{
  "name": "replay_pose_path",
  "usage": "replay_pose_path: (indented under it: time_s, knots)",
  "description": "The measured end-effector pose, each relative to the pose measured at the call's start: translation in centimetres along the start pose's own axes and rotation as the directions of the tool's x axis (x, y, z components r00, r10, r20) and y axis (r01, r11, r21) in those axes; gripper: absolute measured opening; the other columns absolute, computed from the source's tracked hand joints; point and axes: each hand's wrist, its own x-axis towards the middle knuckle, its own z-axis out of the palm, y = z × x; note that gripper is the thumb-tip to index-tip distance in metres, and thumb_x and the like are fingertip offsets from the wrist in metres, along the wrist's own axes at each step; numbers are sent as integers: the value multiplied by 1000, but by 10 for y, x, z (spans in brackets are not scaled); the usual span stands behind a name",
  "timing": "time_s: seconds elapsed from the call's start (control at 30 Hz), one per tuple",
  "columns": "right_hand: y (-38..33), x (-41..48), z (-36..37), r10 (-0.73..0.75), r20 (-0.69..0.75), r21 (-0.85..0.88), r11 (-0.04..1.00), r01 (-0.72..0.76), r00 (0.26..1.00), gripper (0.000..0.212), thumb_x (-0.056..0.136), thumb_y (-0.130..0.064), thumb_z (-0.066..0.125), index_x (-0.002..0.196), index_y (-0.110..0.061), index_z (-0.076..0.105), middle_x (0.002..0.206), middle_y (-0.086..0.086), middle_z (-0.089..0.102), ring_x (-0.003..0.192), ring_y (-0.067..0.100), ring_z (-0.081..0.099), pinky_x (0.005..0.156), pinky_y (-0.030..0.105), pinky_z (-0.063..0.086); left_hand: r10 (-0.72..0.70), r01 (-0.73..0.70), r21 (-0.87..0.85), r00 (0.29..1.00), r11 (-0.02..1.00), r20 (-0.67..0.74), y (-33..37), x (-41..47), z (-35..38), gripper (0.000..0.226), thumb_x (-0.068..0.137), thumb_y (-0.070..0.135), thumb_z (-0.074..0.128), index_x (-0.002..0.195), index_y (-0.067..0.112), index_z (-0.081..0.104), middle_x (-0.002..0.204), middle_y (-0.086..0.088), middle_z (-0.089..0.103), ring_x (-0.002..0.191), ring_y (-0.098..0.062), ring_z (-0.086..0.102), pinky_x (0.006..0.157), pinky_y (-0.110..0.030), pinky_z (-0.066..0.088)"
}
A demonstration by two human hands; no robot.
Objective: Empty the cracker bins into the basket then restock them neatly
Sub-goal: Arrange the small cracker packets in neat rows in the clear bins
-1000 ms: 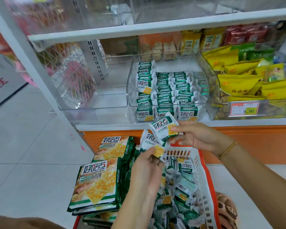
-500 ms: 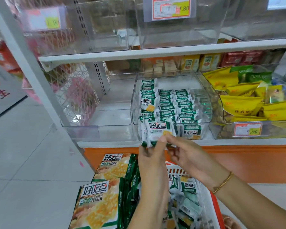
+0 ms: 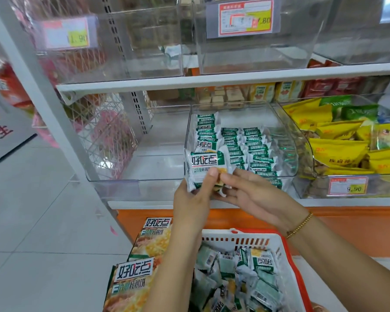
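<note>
Held up just in front of the middle bin (image 3: 234,106) on the lower shelf: one small cracker packet (image 3: 203,164), green and white, label facing out. Gripped at its lower edge by the left hand (image 3: 193,207), thumb pressed on the front and fingers curled behind. Pinched as well at the lower right corner by the right hand (image 3: 260,198), thumb on top, fingers fairly straight beneath, with a gold bracelet (image 3: 300,225) on that wrist.

Inside the clear bin, neat rows of packets (image 3: 242,145) standing on edge, the left row highest, the far right part of the bin bare.

To the left, another clear bin (image 3: 160,164) with nothing visible in it. To the right, a bin of yellow bags (image 3: 338,152) behind a price tag (image 3: 348,186).

Below the hands, a white basket (image 3: 245,234) with a red rim, filled with a loose heap of packets (image 3: 248,273). Just left of that heap, large cracker bags (image 3: 133,282) lying flat, one overlapping the next; in the basket or beside it, cannot tell.
</note>
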Motion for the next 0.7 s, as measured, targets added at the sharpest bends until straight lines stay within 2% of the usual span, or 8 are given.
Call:
replay_pose_path:
  time_s: [0.03, 0.1, 0.17, 0.27, 0.33, 0.43, 0.53, 0.7]
  knots:
    - [-3, 4, 2, -5, -22, -7, 1000, 5, 1000, 43, 70, -23, 74, 103, -1, 58, 113, 15, 69, 111, 30, 62, 99, 41, 50, 18, -18, 31, 1000, 999, 3, 5, 4, -2, 81, 83, 51, 59, 145, 6, 33, 112, 14, 56, 91, 13, 55, 75, -1, 35]
    - [-10, 13, 3, -12, -43, 6, 1000, 13, 999, 55, 73, -19, 70, 119, 5, 51, 115, 16, 69, 112, 27, 64, 97, 39, 52, 56, -58, 119, 998, 991, 25, 10, 15, -8, 90, 71, 66, 55, 137, 5, 44, 127, -2, 57, 113, -10, 56, 85, -13, 40]
    - [-18, 22, 2, -25, -64, 48, 998, 28, 998, 50, 75, -18, 67, 118, 5, 55, 113, 15, 69, 106, 24, 67, 89, 33, 56, 108, -110, 147, 994, 983, 21, 11, 27, -14, 85, 65, 70, 53, 124, 9, 56, 118, -4, 61, 102, -11, 59, 71, -5, 43]
    - [-28, 35, -5, -36, -166, 97, 994, 53, 985, 31, 78, -17, 65, 105, -2, 63, 104, 13, 71, 98, 19, 68, 83, 28, 58, 135, -127, 145, 989, 981, -51, 9, 44, -22, 67, 73, 55, 66, 127, 18, 53, 114, 6, 57, 103, -7, 56, 71, -9, 41]
    - [-29, 46, -10, -38, -234, 143, 987, 73, 971, 20, 85, -13, 64, 102, -4, 64, 105, 14, 71, 102, 20, 66, 81, 28, 58, 144, -123, 224, 987, 967, -77, 7, 55, -22, 61, 76, 40, 75, 128, 18, 50, 110, 8, 53, 108, -12, 53, 79, -20, 39]
    - [-32, 60, -11, -30, -301, 172, 981, 85, 953, 11, 89, -10, 63, 97, -3, 64, 97, 12, 71, 90, 17, 69, 72, 26, 59, 238, -199, 396, 970, 896, -49, 10, 67, -11, 55, 80, 28, 76, 128, 14, 53, 110, 7, 56, 102, -9, 52, 80, -19, 40]
    - [-37, 70, -14, -64, -337, 98, 990, 103, 939, 24, 88, -8, 66, 107, 3, 57, 90, 13, 68, 74, 12, 71, 70, 25, 59, 263, -251, 451, 964, 856, 39, 17, 78, -4, 37, 82, 26, 73, 116, 17, 62, 99, 9, 62, 83, -4, 56, 60, -7, 40]
    - [-38, 76, -30, -58, -214, -330, 944, -17, 975, 26, 84, -11, 70, 106, -6, 57, 100, 7, 70, 97, 19, 69, 88, 30, 56, 318, -286, 515, 948, 808, 29, 28, 96, -12, 20, 82, 22, 74, 96, 16, 61, 78, 13, 60, 66, 3, 52, 48, -8, 38]
